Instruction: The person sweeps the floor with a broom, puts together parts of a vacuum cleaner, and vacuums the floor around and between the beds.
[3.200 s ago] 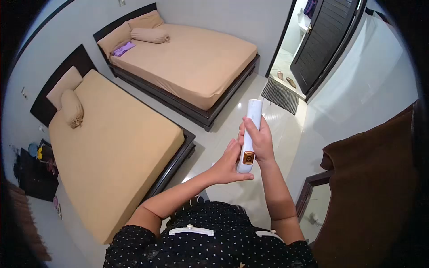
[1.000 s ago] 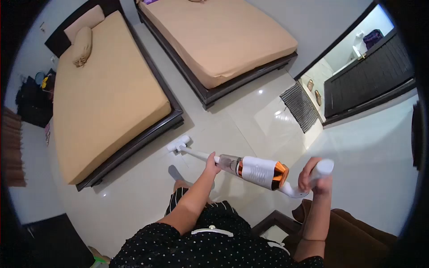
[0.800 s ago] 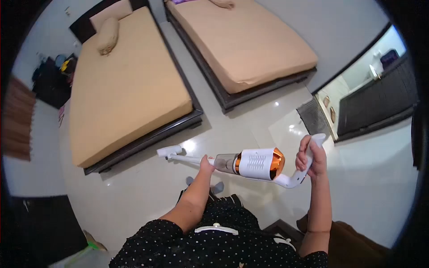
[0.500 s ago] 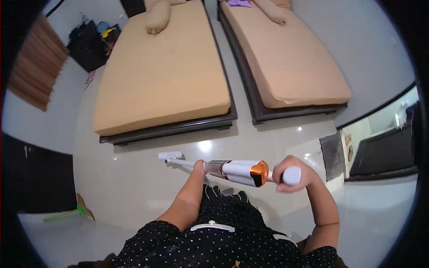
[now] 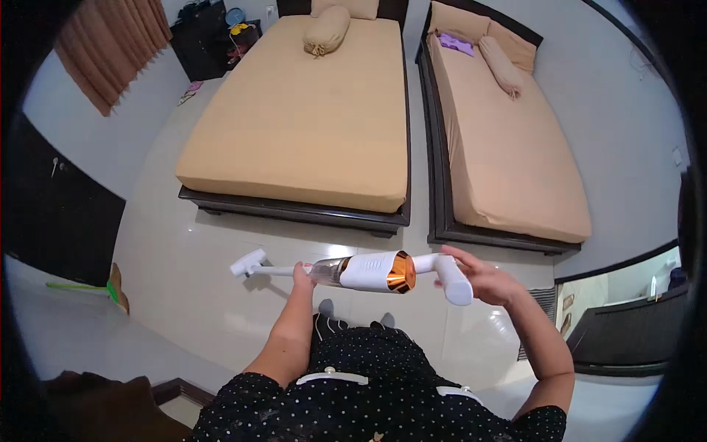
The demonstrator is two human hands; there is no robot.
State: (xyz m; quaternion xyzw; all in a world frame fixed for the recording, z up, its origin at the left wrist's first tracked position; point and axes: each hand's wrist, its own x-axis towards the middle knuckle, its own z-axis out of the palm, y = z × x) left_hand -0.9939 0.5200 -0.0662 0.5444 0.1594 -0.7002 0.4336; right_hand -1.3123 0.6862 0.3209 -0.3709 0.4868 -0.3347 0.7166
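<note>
A white stick vacuum cleaner (image 5: 368, 272) with an orange end and a clear dust cup lies across the view in front of my body. My left hand (image 5: 303, 275) is wrapped round its tube just below the dust cup. At the other end, my right hand (image 5: 482, 281) is beside the curved white handle (image 5: 456, 283), its fingers apart and partly behind the handle. Left of my left hand, the white floor head (image 5: 249, 262) is over the pale tiles, near the foot of the left bed (image 5: 294, 132).
A second bed (image 5: 515, 155) stands to the right. At the far left are a dark door (image 5: 55, 206) and a broom with a green handle (image 5: 85, 286). A grey mat (image 5: 541, 306) lies by the open doorway at right. A brown cloth (image 5: 110, 405) is at lower left.
The view has swung left, so the beds now appear more to the right. The vacuum has shifted left in view. My right hand's fingers have opened from around the handle.
</note>
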